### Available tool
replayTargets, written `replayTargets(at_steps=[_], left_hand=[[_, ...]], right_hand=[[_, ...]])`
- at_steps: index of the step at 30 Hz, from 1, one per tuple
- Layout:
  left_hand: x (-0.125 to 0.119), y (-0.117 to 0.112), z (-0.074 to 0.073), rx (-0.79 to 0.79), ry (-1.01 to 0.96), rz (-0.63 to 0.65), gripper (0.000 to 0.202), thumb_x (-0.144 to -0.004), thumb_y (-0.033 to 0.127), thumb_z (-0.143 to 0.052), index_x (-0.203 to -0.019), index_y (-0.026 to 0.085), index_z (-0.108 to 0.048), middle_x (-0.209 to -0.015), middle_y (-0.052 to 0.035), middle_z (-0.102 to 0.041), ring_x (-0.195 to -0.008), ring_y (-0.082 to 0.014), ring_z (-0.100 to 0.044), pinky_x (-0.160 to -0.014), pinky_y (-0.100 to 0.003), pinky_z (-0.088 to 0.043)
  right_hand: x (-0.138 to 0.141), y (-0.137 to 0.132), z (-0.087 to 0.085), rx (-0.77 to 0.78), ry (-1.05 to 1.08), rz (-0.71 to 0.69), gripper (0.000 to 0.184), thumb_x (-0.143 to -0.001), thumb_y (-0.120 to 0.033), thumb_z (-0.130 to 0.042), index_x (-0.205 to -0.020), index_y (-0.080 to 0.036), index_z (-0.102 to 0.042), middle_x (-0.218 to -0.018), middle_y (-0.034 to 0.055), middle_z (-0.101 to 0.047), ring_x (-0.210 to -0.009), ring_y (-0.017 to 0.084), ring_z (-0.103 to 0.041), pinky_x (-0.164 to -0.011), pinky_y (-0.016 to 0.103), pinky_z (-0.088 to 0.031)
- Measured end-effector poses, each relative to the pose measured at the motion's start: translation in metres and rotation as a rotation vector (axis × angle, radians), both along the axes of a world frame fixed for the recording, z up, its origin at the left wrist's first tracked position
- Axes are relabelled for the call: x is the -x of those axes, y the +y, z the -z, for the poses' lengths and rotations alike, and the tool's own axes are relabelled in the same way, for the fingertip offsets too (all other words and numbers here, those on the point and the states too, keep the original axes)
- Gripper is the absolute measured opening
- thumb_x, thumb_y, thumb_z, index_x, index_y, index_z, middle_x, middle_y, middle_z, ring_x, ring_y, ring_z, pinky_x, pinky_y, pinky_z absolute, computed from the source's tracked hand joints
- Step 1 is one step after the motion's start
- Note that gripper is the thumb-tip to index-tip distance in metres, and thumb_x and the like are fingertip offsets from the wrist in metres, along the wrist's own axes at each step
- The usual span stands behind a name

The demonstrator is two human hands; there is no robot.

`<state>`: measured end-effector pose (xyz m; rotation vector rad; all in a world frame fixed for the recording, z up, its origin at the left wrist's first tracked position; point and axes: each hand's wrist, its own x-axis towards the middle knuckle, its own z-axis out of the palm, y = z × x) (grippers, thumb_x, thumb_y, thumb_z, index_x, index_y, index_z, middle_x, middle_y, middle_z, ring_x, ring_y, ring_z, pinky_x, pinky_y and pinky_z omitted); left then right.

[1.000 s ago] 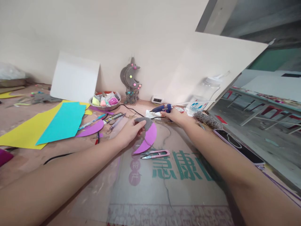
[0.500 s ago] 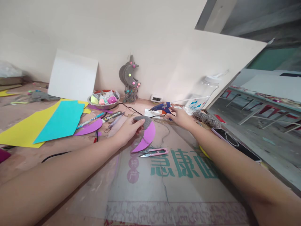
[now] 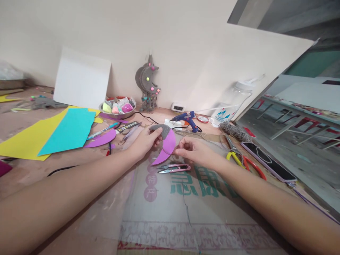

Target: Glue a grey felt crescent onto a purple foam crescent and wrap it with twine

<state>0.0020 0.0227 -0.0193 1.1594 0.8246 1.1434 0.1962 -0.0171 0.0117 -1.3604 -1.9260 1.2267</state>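
My left hand (image 3: 145, 141) grips a purple crescent (image 3: 168, 144) at its upper end, where grey yarn is wound round it. Thumb and fingers are closed on the wound part. To the right of the crescent is my right hand (image 3: 192, 150), its thumb and forefinger pinched on a thin grey strand that crosses the crescent's lower part. Just below both hands lie pink-handled thread snips (image 3: 175, 168), blades pointing left. Behind them a blue hot glue gun (image 3: 186, 118) rests on the table, touched by neither hand.
Yellow-handled pliers (image 3: 235, 152), a phone (image 3: 268, 161) and a yarn bundle (image 3: 233, 131) lie right. A bottle (image 3: 231, 106) stands behind. A bowl (image 3: 118, 115) of coloured packets and cyan foam sheet (image 3: 67, 132) are left. A grey moon ornament (image 3: 148, 81) hangs on the wall.
My right hand has come away from the glue gun, toward me and left, to the strand beside the crescent. My left hand keeps its hold. The view has shifted slightly.
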Motion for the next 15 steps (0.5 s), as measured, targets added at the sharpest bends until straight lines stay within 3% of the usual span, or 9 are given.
replayTargets(at_steps=[3, 6, 11, 15], left_hand=[[-0.001, -0.001, -0.001, 0.017, -0.024, -0.002, 0.031, -0.074, 0.043, -0.063, -0.069, 0.016, -0.048, -0.053, 0.005, -0.047, -0.04, -0.0033, -0.041, -0.038, -0.014, -0.03], [-0.001, -0.001, -0.001, 0.032, -0.03, -0.009, 0.032, -0.073, 0.043, -0.064, -0.068, 0.016, -0.049, -0.052, 0.005, -0.048, -0.04, -0.0031, -0.041, -0.037, -0.014, -0.029], [-0.002, -0.001, -0.001, 0.047, -0.034, -0.016, 0.03, -0.073, 0.04, -0.065, -0.067, 0.015, -0.049, -0.054, 0.0048, -0.048, -0.04, -0.0027, -0.041, -0.037, -0.013, -0.029], [-0.002, -0.001, 0.0, 0.038, -0.038, -0.006, 0.028, -0.074, 0.039, -0.064, -0.069, 0.015, -0.049, -0.055, 0.005, -0.048, -0.041, -0.0025, -0.041, -0.036, -0.013, -0.029]], right_hand=[[0.002, -0.001, 0.001, 0.136, 0.107, -0.028, 0.038, -0.068, -0.038, -0.07, -0.092, -0.022, -0.045, -0.073, -0.0038, -0.062, -0.051, 0.009, -0.053, -0.044, 0.02, -0.04], [-0.001, 0.0, -0.001, 0.236, 0.097, -0.064, 0.041, -0.068, -0.037, -0.069, -0.1, -0.022, -0.046, -0.06, -0.008, -0.057, -0.046, 0.009, -0.05, -0.044, 0.021, -0.04], [-0.011, 0.005, -0.006, 0.092, -0.112, -0.081, 0.024, -0.075, -0.04, -0.062, -0.088, -0.02, -0.061, -0.061, -0.0048, -0.058, -0.049, 0.008, -0.051, -0.047, 0.021, -0.039], [-0.016, 0.005, -0.01, 0.091, -0.174, -0.162, 0.029, -0.081, -0.045, -0.053, -0.077, -0.02, -0.065, -0.07, -0.0004, -0.064, -0.056, 0.011, -0.055, -0.054, 0.023, -0.044]])
